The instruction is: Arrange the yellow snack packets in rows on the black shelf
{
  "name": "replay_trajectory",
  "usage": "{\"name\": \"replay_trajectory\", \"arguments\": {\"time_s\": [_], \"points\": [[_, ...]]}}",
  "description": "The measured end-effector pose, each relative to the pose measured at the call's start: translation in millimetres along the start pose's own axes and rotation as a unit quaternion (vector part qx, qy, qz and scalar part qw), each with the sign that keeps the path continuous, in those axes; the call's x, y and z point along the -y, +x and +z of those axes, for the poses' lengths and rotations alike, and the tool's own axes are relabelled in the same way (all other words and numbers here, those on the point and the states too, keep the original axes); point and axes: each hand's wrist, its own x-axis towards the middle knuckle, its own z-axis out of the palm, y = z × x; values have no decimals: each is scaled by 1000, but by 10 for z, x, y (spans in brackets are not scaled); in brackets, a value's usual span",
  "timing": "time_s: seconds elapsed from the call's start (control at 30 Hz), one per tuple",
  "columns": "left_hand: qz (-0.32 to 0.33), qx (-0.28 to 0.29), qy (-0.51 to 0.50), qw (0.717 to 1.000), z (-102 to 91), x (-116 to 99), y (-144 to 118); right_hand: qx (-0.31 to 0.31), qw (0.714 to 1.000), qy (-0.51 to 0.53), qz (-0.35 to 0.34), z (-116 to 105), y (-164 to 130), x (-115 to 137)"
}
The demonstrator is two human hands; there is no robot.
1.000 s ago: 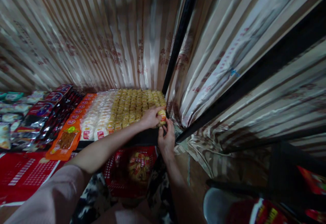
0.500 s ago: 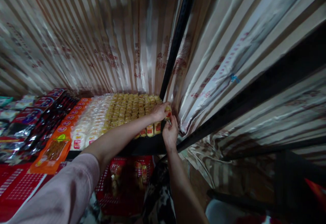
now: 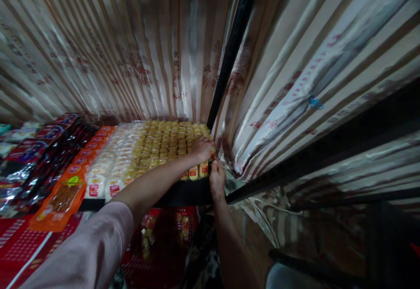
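Rows of small yellow snack packets (image 3: 167,142) fill the right end of a dark shelf (image 3: 183,195). My left hand (image 3: 201,148) reaches across and lies on the rightmost row, fingers curled over a packet beside the black post (image 3: 229,57). My right hand (image 3: 217,178) comes up from below at the shelf's front right corner. Its bunched fingertips touch the end packet of the front row (image 3: 203,169); whether they grip it is not clear.
Left of the yellow packets lie white packets (image 3: 113,166), orange packs (image 3: 62,197) and dark foil packs (image 3: 36,157). A red basket (image 3: 157,241) holding more snacks sits under the shelf. Striped curtain cloth (image 3: 131,61) hangs behind and to the right.
Both hands carried a yellow packet up from the shelf's front edge to the right-end row. My left hand now presses down on that row and my right hand has dropped to the front corner.
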Motion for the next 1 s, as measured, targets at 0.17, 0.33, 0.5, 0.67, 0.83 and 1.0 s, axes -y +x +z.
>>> {"name": "replay_trajectory", "arguments": {"time_s": [0.17,0.33,0.5,0.67,0.83,1.0], "points": [[-5,-8,4,1000,9,-35,34,34,999,18,-5,5,29,-4],[-31,1,-24,999,25,-11,66,49,999,11,17,10,67,-41],[-22,6,-28,999,45,41,82,58,998,-5,0,9,94,-54],[-21,4,-2,1000,29,10,78,57,998,-10,1,3,51,44],[-16,-34,-46,998,-45,-43,-44,39,999,-9,12,-25,14,67],[6,-106,-122,987,-178,-119,-412,36,999,-12,14,-87,-66,168]]}}
